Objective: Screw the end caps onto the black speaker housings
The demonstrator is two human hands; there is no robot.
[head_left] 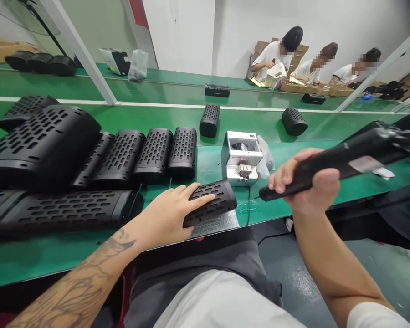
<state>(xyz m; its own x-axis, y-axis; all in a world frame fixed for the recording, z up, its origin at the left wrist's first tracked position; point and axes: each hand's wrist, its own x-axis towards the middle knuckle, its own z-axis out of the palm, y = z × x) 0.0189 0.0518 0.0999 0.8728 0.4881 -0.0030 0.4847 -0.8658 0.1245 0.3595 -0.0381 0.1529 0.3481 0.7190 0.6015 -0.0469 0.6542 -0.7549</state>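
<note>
My left hand [172, 212] lies flat, fingers spread, on a black perforated speaker shell [214, 202] that rests on a metal plate [218, 224] at the near edge of the green bench [208, 166]. My right hand [307, 182] is wrapped round the black body of an electric screwdriver [345, 159], held level above the bench edge with its tip pointing left. A small white screw feeder box [242, 157] stands just behind the shell, between the two hands.
Several black perforated shells [150, 155] stand in a row at the left, with bigger ones [37, 141] nearer me. Two shells [210, 119] sit on the conveyor belt behind. Three people work at boxes [300, 84] at the far right. A slanted frame post [89, 59] rises at left.
</note>
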